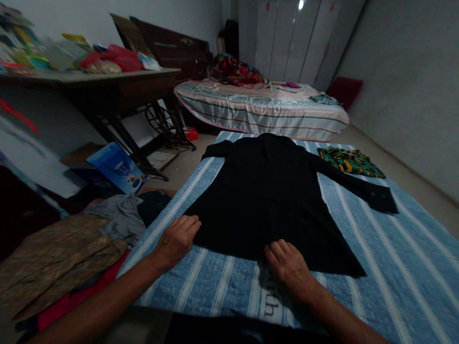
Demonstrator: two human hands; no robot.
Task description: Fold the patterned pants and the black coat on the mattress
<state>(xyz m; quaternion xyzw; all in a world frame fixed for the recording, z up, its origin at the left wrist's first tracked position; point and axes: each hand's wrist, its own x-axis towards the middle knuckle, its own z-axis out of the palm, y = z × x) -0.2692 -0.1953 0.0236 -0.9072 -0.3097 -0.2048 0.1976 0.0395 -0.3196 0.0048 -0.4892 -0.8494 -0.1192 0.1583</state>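
Note:
A black long-sleeved garment (272, 196) lies spread flat on a blue-and-white striped cloth (394, 267), its sleeves out to both sides. My left hand (176, 240) rests at the garment's near left hem corner, fingers curled onto the edge. My right hand (289, 265) sits at the middle of the near hem, fingers bent and tucked at the fabric edge. Whether either hand pinches the hem is hard to make out.
A green and yellow patterned cloth (349, 161) lies at the far right of the striped cloth. A heap of clothes (71, 253) sits to my left. A cluttered sewing-machine table (107, 81) stands at the left, a bed (261, 107) beyond, and a wall at the right.

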